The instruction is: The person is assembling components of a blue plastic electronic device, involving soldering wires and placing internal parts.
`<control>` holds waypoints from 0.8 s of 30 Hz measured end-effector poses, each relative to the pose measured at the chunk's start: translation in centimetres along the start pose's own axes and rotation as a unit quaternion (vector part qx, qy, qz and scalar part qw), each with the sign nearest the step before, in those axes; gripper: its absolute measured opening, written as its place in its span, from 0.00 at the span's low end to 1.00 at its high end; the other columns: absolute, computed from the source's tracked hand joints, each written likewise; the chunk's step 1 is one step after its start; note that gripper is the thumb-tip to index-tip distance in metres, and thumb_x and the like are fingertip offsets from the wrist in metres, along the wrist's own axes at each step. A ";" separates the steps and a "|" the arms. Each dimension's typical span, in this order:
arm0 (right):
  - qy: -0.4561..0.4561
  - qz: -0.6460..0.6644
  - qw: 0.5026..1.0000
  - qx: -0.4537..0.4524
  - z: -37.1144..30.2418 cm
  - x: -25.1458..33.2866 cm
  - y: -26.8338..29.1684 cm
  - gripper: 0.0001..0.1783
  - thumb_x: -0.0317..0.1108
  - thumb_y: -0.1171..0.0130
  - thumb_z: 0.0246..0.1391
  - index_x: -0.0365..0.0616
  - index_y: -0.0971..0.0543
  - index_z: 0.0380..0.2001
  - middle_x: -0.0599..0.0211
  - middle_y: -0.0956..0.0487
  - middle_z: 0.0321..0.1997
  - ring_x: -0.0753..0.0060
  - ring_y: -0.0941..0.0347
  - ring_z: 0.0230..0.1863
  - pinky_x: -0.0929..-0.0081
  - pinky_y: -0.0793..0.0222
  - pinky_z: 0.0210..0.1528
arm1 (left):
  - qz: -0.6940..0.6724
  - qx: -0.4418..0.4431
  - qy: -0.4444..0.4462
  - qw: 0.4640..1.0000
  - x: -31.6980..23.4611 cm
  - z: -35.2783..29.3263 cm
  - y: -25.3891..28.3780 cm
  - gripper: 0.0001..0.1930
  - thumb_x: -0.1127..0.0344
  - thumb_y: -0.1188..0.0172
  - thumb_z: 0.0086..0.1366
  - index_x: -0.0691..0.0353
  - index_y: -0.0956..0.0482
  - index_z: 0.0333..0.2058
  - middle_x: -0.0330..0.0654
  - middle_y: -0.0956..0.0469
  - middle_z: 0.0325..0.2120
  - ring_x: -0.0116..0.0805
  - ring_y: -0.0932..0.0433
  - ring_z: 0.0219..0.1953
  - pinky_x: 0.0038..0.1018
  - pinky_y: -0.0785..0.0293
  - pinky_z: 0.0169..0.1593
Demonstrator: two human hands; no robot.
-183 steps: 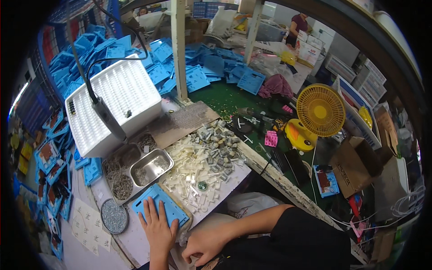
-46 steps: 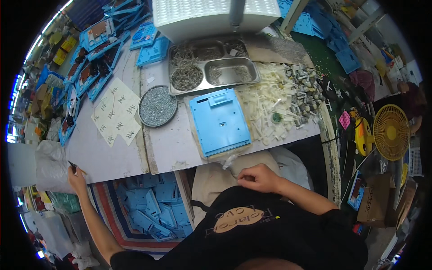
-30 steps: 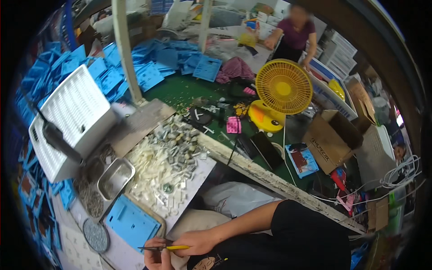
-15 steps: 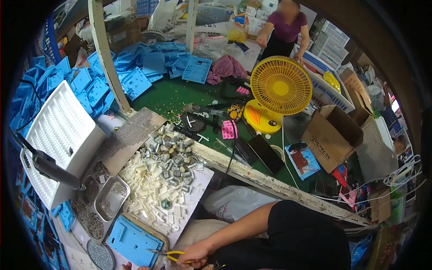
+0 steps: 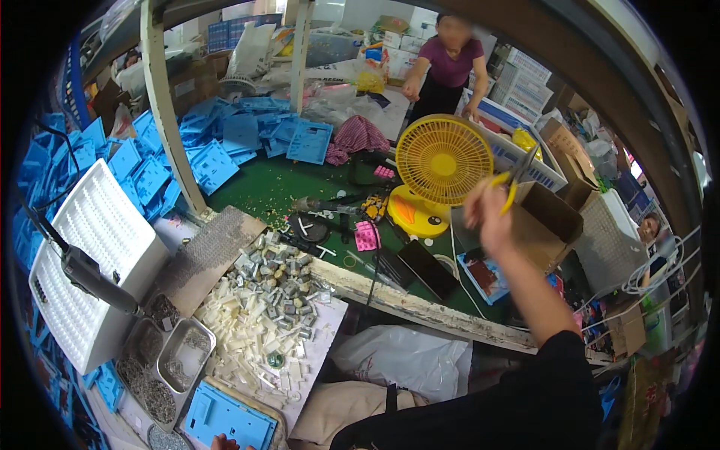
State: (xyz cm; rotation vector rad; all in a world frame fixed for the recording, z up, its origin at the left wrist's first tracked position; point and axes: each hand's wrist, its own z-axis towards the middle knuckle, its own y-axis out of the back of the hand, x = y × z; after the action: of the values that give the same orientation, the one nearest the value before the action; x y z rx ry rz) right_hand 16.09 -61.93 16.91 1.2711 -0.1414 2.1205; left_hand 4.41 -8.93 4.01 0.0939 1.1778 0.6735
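My right hand [image 5: 489, 214] is raised over the bench, blurred by motion. Its fingers are closed on a pair of yellow-handled pliers [image 5: 511, 193] with pointed metal jaws tilted upward. From this view the hand overlaps the open cardboard box [image 5: 551, 217] behind it. Only the fingertips of my left hand [image 5: 225, 442] show at the lower edge, by the near edge of a blue plastic panel [image 5: 229, 416]. That panel lies flat on a padded board. Most of the left hand is cut off by the frame.
Metal blocks [image 5: 274, 262] and cream plastic pieces [image 5: 240, 322] lie heaped beside steel trays [image 5: 187, 349] of small parts. An electric screwdriver [image 5: 94, 277] hangs before a white ribbed bin [image 5: 82, 247]. Across the bench stand a yellow fan [image 5: 442, 159], piled blue panels [image 5: 240, 131] and another person [image 5: 450, 67].
My right hand has swung up and away from the blue panel, carrying the pliers over the bench. The view has shifted slightly. My left fingertips stay near the panel.
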 end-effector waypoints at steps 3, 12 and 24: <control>-0.084 -0.163 0.961 -0.208 9.7 -6.2 10.9 0.27 0.54 0.51 0.69 0.42 0.25 0.26 0.71 0.26 0.20 0.76 0.32 0.21 0.71 0.39 0.25 | 0.063 0.036 -0.016 0.997 0.3 0.0 0.1 0.26 0.72 0.38 0.66 0.73 0.32 0.61 0.58 0.28 0.53 0.51 0.28 0.56 0.42 0.33 0.61; -0.307 -0.621 0.692 -0.205 16.9 -13.3 23.5 0.23 0.46 0.48 0.64 0.43 0.23 0.55 0.51 0.20 0.60 0.48 0.24 0.62 0.51 0.27 0.60 | 0.200 0.141 -0.085 0.966 0.5 0.7 -1.5 0.28 0.63 0.34 0.62 0.70 0.27 0.59 0.64 0.31 0.59 0.64 0.33 0.61 0.50 0.39 0.66; -0.254 -0.658 0.689 -0.168 19.8 -18.8 22.8 0.21 0.44 0.52 0.66 0.43 0.20 0.51 0.49 0.18 0.55 0.46 0.21 0.58 0.52 0.25 0.57 | 0.244 0.118 -0.108 0.956 -0.1 0.6 -3.0 0.25 0.62 0.31 0.61 0.66 0.23 0.54 0.61 0.26 0.55 0.62 0.29 0.58 0.50 0.35 0.63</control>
State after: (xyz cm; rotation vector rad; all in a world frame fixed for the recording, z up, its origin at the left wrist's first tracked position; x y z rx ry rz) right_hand 23.64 -96.67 17.07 1.1051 0.1355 0.4467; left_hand 6.22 -11.16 3.09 0.6623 1.0223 0.9242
